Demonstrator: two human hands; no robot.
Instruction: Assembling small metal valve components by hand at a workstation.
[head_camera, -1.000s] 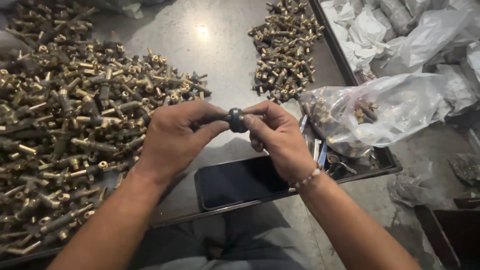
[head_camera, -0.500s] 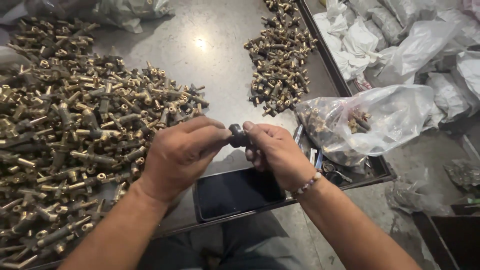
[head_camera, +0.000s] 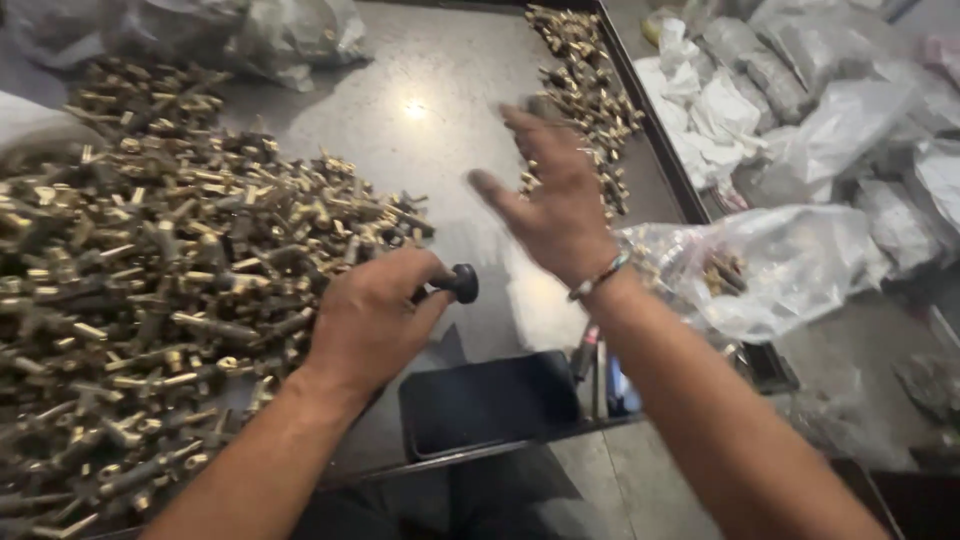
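Just above the black phone (head_camera: 490, 402) that lies flat at the near edge of the tray (head_camera: 440, 80), the left hand (head_camera: 375, 320) grips a small fitting with a black knob (head_camera: 463, 283). Its fingers are curled shut around the stem, which they hide; only the round black knob pokes out past the thumb and forefinger, on the side toward the other hand.

Farther up from the phone and a little to its right, the right hand (head_camera: 550, 205) is in the air over the tray, blurred, with fingers spread and nothing in them. A thin bracelet (head_camera: 600, 276) circles its wrist. This hand is apart from the knob, not touching it.

Left of the phone spreads a large heap of brass fittings (head_camera: 150, 290), reaching right up to the left hand's knuckles. A smaller heap of brass fittings (head_camera: 590, 80) lies well beyond the phone, along the tray's far right edge, just past the spread fingers. Right of the phone sits a clear plastic bag (head_camera: 790, 265) with a few brass pieces inside.
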